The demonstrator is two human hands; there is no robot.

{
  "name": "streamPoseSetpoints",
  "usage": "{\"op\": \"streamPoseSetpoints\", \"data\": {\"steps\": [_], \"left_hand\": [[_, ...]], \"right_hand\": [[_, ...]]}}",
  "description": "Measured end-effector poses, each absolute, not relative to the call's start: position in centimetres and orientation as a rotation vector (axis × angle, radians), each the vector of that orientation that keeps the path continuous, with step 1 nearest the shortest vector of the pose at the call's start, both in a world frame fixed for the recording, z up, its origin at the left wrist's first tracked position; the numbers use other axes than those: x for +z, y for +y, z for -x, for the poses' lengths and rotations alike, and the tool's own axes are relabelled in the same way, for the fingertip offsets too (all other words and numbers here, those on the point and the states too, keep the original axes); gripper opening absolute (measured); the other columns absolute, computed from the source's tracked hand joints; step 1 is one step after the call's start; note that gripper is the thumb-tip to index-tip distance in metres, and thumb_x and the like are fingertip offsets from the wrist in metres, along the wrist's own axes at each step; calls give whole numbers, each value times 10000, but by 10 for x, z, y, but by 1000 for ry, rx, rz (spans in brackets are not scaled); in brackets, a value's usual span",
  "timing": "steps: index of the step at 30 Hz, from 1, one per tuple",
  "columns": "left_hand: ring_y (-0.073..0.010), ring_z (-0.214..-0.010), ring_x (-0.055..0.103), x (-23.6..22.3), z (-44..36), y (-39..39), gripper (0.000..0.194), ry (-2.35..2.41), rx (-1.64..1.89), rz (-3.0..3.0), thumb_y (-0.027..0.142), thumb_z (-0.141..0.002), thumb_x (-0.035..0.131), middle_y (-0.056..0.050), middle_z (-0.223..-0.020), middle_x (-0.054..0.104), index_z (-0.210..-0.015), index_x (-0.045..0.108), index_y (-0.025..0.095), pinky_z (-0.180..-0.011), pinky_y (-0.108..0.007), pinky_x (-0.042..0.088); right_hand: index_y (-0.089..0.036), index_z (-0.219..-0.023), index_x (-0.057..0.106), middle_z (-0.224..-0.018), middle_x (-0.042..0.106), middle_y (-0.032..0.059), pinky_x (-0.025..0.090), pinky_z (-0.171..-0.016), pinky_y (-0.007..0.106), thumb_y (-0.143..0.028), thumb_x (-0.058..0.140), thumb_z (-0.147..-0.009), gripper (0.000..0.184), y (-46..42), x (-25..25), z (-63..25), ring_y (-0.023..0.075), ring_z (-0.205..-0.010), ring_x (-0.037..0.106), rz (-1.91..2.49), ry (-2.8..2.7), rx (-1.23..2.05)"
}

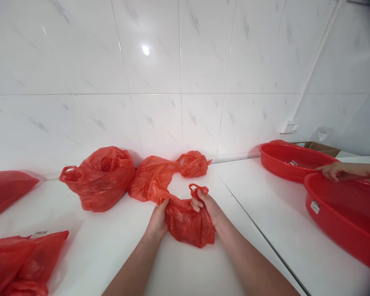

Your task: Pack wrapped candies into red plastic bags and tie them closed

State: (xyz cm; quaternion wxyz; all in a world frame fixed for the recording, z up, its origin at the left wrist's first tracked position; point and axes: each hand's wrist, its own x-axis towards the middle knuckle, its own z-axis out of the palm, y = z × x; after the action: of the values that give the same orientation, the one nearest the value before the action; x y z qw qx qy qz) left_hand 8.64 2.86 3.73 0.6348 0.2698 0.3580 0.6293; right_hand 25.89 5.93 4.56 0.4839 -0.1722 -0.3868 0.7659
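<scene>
Left hand: the left hand (157, 220) has its fingers closed on the left side of a small crumpled red plastic bag (188, 224), pinching the film near its top edge.
Right hand: the right hand (208, 207) has its fingers curled shut around the bag's right side, with a twisted red handle loop (199, 190) sticking up just above the knuckles.
Held bag: it rests on the white counter (185, 267) between both hands, near the front middle of the view, bunched and wrinkled.
Behind it: a loose red plastic bag (151, 176) lies flat and touches the held one; a small knotted red plastic bag (193, 163) sits just beside it by the white tiled wall (160, 82).
Left of those: a fuller red plastic bag with handles (100, 179) stands on the counter, and further red bags (18, 259) lie at the left edge.
Right side: two round red plastic basins (348, 213) stand on the counter; another person's hand (334, 170) rests on the rim of the nearer one.
Far corner: a brown cardboard box (319, 146) sits behind the basins.
</scene>
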Motion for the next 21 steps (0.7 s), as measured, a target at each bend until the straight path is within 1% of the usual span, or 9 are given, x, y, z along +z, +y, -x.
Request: {"op": "streamPoseSetpoints", "data": {"steps": [3, 6, 9, 11, 12, 14, 16, 19, 21], "left_hand": [[-218, -766, 667, 42, -84, 21, 247, 778, 1424, -569, 320, -720, 654, -91, -819, 691, -871, 645, 123, -712, -317, 520], [-167, -633, 633, 45, -83, 15, 111, 762, 1458, -554, 241, -678, 639, -26, -636, 628, -671, 580, 148, -625, -275, 499], [-94, -477, 530, 44, -86, 14, 197, 753, 1506, -583, 193, -636, 636, 47, -488, 499, -558, 456, 173, -504, -205, 426], [-70, -405, 459, 43, -89, 14, 235, 760, 1525, -603, 186, -633, 635, 66, -445, 447, -543, 418, 179, -439, -186, 364], [-67, -384, 439, 42, -91, 13, 244, 762, 1528, -615, 187, -636, 637, 70, -432, 435, -544, 412, 182, -421, -186, 344], [-76, -364, 435, 41, -95, 11, 249, 756, 1513, -651, 203, -657, 642, 70, -415, 432, -552, 417, 189, -413, -196, 339], [-103, -374, 472, 43, -99, 8, 247, 738, 1472, -702, 240, -697, 638, 53, -408, 456, -557, 441, 194, -433, -220, 370], [-151, -449, 555, 48, -103, 2, 180, 708, 1403, -789, 263, -732, 634, 14, -454, 541, -611, 520, 196, -493, -257, 421], [-166, -504, 587, 52, -106, 0, 106, 726, 1354, -916, 239, -722, 647, -3, -508, 594, -668, 566, 196, -525, -262, 427]], "right_hand": [[-205, -881, 613, -510, 347, -71, 326, -521, 242, -767, 513, -692, 602, 54, 48, -251, 93, -459, 373, 392, -953, 1926], [-170, -817, 639, -481, 362, -52, 344, -534, 257, -837, 356, -706, 733, 49, 50, -244, 113, -466, 420, 387, -1000, 1957], [-141, -833, 666, -443, 338, -66, 336, -525, 250, -721, 478, -762, 615, 40, 52, -239, 103, -443, 410, 461, -1130, 1912], [-133, -1004, 662, -447, 337, -87, 306, -497, 232, -585, 606, -768, 513, 31, 56, -238, 78, -420, 358, 499, -1226, 1860], [-138, -1113, 627, -460, 352, -93, 292, -485, 223, -520, 650, -763, 519, 26, 59, -238, 68, -418, 334, 509, -1270, 1848], [-155, -1296, 503, -493, 384, -100, 281, -475, 211, -431, 689, -759, 632, 18, 64, -240, 57, -429, 310, 523, -1325, 1851], [-162, -1391, 382, -505, 400, -104, 293, -480, 207, -390, 688, -769, 729, 12, 68, -241, 57, -439, 324, 539, -1352, 1852], [-181, -1393, 364, -495, 447, -105, 306, -468, 207, -383, 688, -764, 735, 10, 66, -240, 63, -420, 369, 557, -1409, 1792], [-198, -1283, 479, -483, 491, -99, 322, -464, 212, -390, 702, -742, 616, 14, 60, -238, 66, -393, 390, 556, -1437, 1718]]}}
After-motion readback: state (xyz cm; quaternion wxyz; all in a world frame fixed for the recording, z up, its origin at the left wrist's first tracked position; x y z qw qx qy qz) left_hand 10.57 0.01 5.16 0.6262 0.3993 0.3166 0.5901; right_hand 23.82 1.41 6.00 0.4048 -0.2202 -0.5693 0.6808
